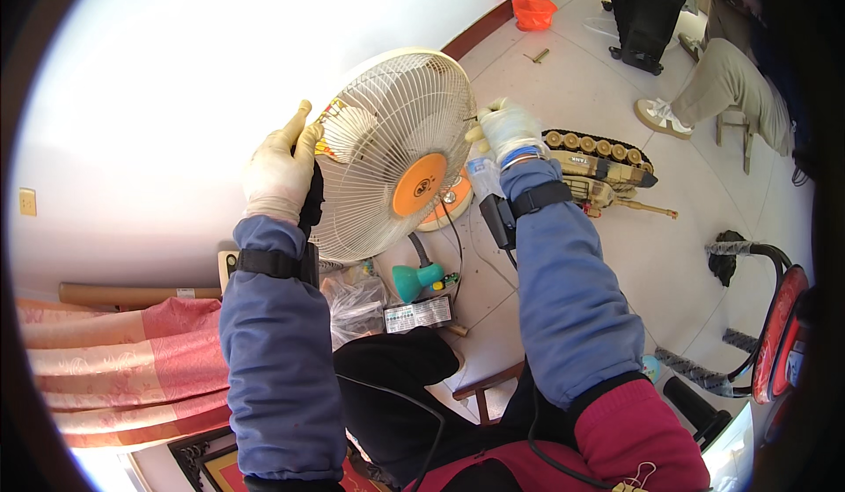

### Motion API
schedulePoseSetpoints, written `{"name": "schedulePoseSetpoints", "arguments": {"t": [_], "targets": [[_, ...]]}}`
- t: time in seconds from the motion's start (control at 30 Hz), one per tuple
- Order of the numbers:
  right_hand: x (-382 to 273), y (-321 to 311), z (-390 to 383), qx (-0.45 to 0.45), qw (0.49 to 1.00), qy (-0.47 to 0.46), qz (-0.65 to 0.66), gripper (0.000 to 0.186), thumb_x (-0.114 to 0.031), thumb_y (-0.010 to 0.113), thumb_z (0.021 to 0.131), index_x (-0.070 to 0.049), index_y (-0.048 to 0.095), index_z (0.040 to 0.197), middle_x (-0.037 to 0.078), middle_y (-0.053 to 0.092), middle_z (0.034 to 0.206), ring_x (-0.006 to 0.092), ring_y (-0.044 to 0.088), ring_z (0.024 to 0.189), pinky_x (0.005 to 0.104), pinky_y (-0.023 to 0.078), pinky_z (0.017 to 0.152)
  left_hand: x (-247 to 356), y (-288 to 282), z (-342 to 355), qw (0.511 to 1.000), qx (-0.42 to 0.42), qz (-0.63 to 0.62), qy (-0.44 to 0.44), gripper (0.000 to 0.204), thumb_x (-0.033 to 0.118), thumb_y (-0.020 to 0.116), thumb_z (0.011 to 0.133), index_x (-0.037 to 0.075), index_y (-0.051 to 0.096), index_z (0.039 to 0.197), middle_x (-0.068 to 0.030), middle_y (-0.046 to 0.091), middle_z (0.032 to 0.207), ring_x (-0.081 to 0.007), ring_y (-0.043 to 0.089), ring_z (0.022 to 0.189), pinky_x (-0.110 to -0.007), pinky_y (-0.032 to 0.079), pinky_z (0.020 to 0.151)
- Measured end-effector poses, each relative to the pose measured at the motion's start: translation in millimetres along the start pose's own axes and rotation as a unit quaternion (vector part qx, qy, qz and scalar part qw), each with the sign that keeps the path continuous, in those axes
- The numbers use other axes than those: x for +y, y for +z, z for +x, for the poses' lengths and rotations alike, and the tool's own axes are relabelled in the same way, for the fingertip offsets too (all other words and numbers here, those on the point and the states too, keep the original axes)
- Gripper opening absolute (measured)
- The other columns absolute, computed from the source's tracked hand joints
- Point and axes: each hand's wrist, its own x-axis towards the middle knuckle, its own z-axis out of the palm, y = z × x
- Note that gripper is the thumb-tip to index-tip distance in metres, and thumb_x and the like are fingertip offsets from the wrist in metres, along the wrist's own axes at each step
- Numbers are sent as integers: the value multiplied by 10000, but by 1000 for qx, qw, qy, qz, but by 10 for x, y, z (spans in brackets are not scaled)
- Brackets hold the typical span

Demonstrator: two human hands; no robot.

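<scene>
A floor fan with a round wire grille (378, 201) and an orange centre cap (419, 184) stands tilted before me, its orange base (453, 200) partly hidden behind it. My left hand (280, 171), in a pale glove, is at the grille's left rim with thumb and finger stretched apart. At the right rim is my gloved right hand (510, 129), fingers curled together. A small dark piece shows by its fingertips, too small to name. Behind the wires, a red and yellow label (331, 131) is partly visible.
A camouflage toy tank (607, 171) lies right of the fan. Near my knees are a teal lamp head (416, 282), a clear plastic bag (354, 303) and a printed box (418, 314). A seated person's leg (726, 83) is far right; red tubular equipment (779, 338) stands lower right.
</scene>
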Motion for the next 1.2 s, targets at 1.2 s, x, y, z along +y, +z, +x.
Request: {"name": "schedulePoseSetpoints", "arguments": {"t": [1.2], "targets": [[-56,95,41,90,943,-103,-303,337,-409,574,962,-181,683,1185,148,739,1051,357,697,1004,435,543,911,45,-31,-32,999,-14,30,12,496,561,521,1009,323,574,1441,-97,722,1131,-261,681,1088,-381,517,964]]}}
